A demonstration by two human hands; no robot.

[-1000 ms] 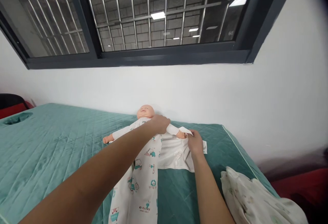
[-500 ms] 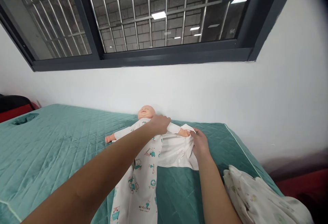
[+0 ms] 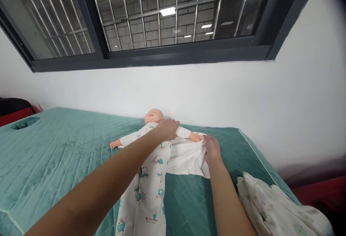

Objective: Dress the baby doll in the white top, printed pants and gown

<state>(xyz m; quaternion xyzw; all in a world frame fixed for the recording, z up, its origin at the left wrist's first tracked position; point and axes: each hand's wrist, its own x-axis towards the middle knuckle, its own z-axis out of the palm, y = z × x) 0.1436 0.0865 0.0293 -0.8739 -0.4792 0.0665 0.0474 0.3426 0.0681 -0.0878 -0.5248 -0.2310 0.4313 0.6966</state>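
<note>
Near the middle of the head view, just below the white wall (image 3: pixel 216 95), the person's left grip (image 3: pixel 168 129) is curled over the upper part of a white fabric sleeve (image 3: pixel 183 132) on a bald, pink plastic baby doll (image 3: pixel 154 116). Its fingers are partly hidden, so I cannot tell whether they are pressed together. To its right and a little lower, the right grip (image 3: pixel 212 149) pinches the edge of a plain white cloth (image 3: pixel 186 159) between thumb and fingers, just beside the doll's small bare hand (image 3: pixel 195 137).

The doll lies on its back between the forearms, its head just beyond the left grip and its arms spread to both sides. White fabric printed with teal animals (image 3: pixel 151 192) covers its front and runs from beneath the left forearm toward the lower edge. The plain cloth spreads out under the sleeved arm, between the two grips.

All this rests on a bed with a green quilted cover (image 3: pixel 67 149); a dark oval hole (image 3: pixel 25 123) opens well to the left of both grips. Nearer the camera than the right grip, and to its right, sits a crumpled bundle of pale printed cloth (image 3: pixel 281 207). Well above both grips is a dark grey window frame (image 3: pixel 175 55).
</note>
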